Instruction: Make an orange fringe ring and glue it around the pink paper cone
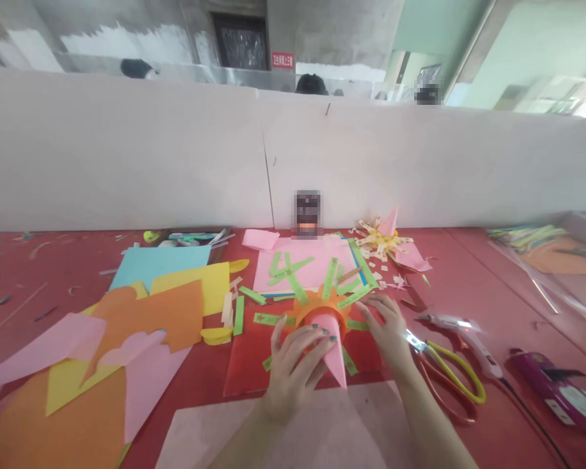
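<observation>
- Here, the left hand (293, 365) has its grip around a pink paper cone (333, 355), fingers curled over its side.
- The cone lies tilted on a red sheet (244, 371) on the table (469, 273), its wide end in an orange collar (317, 306) with green strips (329, 279) fanning out.
- The right hand (388, 326) lies flat, grip wide, fingertips touching a green strip.
- Yellow-handled scissors (452, 374) lie just beside the right wrist.
</observation>
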A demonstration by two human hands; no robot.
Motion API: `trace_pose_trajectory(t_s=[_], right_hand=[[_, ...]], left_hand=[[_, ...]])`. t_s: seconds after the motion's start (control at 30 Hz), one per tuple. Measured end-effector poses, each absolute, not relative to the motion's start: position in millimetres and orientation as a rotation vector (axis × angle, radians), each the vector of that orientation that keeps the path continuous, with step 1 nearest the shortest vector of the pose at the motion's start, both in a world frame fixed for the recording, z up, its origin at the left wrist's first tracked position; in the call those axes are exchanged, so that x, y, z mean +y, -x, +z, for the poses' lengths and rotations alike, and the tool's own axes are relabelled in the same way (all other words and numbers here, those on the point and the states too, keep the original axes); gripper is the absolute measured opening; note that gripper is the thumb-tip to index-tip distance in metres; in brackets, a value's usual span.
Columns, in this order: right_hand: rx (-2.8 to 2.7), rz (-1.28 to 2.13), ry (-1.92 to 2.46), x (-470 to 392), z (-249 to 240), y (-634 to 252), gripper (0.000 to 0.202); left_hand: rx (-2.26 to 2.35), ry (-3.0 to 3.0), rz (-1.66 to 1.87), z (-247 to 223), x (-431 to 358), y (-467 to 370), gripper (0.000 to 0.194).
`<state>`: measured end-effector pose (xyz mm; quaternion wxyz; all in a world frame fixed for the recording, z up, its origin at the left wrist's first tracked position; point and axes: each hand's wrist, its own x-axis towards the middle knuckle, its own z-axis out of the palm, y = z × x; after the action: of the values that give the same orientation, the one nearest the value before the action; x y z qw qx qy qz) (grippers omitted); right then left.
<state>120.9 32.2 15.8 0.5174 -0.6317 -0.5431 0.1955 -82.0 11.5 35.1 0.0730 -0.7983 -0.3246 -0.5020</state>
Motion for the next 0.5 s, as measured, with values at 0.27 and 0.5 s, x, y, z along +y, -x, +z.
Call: trace_pose_trajectory(t_s=[0.27,0.5], right_hand=[[-1.334,0.961,1.333,29.6,15.0,-108.0,0.032],[-1.202,0.797,1.399,66.8,35.9,-141.3,0.034]], left_hand=[[-0.945,2.478,-1.440,34.8,12.6,80.8,0.029],[-1.063,2.326,-1.450,12.9,28.6,84.7,0.045]])
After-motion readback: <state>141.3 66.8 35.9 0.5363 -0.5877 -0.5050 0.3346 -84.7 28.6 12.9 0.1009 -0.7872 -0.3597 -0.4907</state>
